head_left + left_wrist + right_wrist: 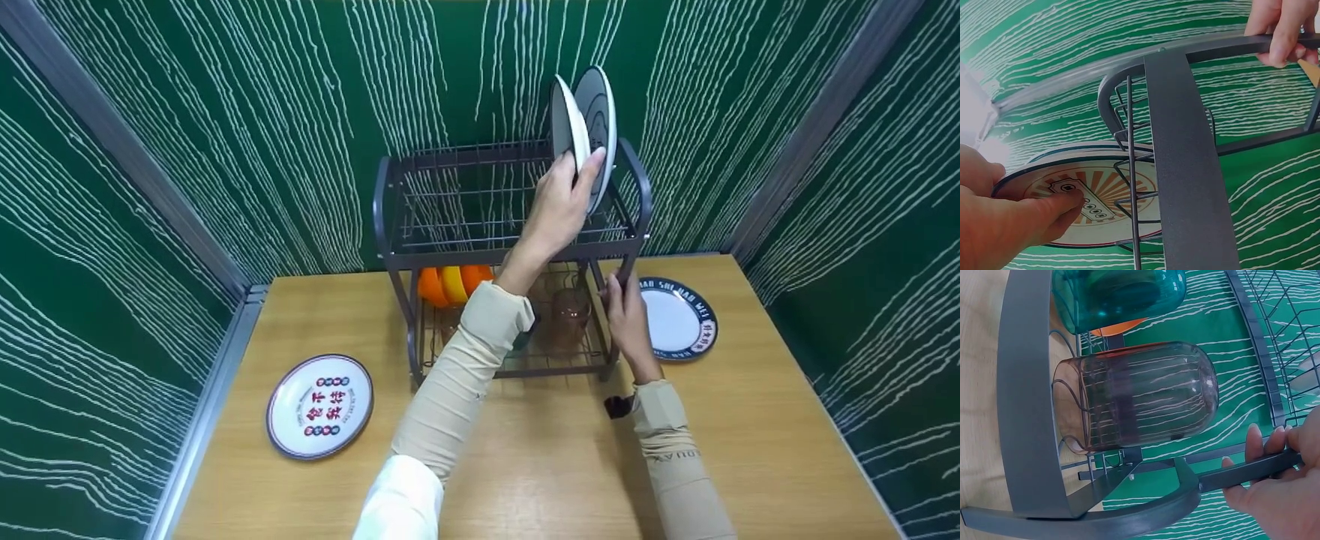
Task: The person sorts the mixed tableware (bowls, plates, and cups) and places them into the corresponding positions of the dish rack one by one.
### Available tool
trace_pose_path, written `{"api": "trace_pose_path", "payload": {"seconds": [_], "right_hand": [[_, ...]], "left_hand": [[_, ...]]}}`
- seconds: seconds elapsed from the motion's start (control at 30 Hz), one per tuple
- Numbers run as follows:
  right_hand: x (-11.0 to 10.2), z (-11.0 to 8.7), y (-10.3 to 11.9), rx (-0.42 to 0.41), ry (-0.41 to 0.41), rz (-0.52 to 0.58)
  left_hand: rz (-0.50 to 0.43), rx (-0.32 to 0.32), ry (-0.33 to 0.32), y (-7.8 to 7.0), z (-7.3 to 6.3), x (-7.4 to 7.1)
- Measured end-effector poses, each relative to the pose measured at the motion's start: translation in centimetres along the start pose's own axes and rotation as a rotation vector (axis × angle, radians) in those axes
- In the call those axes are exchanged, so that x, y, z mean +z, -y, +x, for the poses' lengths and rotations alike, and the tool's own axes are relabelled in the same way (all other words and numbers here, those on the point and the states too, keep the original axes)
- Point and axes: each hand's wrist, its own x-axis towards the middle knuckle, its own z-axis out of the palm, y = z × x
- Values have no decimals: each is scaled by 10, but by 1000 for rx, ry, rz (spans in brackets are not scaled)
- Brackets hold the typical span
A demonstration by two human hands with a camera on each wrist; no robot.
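On the upper tier of a dark two-tier dish rack [465,259], my left hand [559,206] pinches a plate [564,124] that stands on edge. Beside it, to the right, another plate [600,105] stands upright in the wires. The left wrist view shows the thumb and fingers of my left hand [1010,219] on the held plate [1112,185], which has an orange ray pattern. Lower down, my right hand [628,315] grips the rack's right-hand post; in the right wrist view its fingers [1255,441] curl round the dark bar.
Orange and yellow bowls [452,285] sit in the lower tier, with a pinkish see-through glass [1151,399] and a teal glass [1123,295]. A plate with red characters [319,435] lies on the table at left; a dark-rimmed plate [671,322] lies right of the rack.
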Motion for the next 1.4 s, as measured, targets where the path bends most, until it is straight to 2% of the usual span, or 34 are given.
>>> {"api": "trace_pose_path", "payload": {"seconds": [0.17, 0.37, 0.57, 0.73, 0.93, 1.03, 1.1, 1.3, 1.4], "right_hand": [[0, -1, 0, 22, 16, -11], [3, -2, -1, 30, 24, -5], [7, -1, 0, 1, 11, 5], [7, -2, 11, -7, 14, 24], [3, -10, 40, 5, 41, 23], [1, -10, 42, 21, 45, 28], [1, -10, 41, 22, 47, 22], [-1, -2, 11, 53, 35, 2], [-3, 0, 1, 52, 24, -11]], "left_hand": [[30, -10, -8, 1, 7, 0], [8, -46, -7, 8, 16, -3], [92, -94, 39, 11, 23, -3], [113, -70, 62, 13, 25, 1], [106, -74, 71, 16, 24, 4], [107, -71, 62, 16, 23, 5], [111, -74, 55, 16, 21, 5], [99, -71, 23, 17, 9, 2], [91, -31, -22, 18, -1, -1]]}}
